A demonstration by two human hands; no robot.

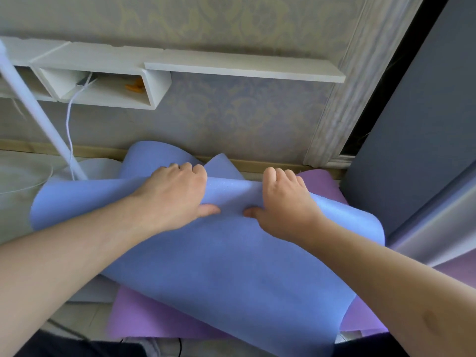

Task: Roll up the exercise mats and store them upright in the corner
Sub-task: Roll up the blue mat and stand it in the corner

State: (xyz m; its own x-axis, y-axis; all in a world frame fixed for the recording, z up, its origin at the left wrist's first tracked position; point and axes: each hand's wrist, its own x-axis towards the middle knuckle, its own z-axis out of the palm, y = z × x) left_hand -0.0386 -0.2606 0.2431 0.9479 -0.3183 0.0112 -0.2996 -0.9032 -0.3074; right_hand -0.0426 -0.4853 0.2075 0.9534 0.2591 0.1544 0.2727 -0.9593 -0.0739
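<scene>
Blue mat [231,266] fold runs left-right (both hands gripping).

Top mat [231,266]: lies on the lower mat [154,320], far end curled up against the wall [231,119].
Hands: left hand [177,194] and right hand [283,202] side by side on the top mat's fold.
Shelf [231,67]: on the wall, above the mats.
Pole [38,112]: left of the mats.

Both forearms are bare, no sleeves, watch or rings showing; dark trousers [77,347] cover the legs at the bottom.
</scene>
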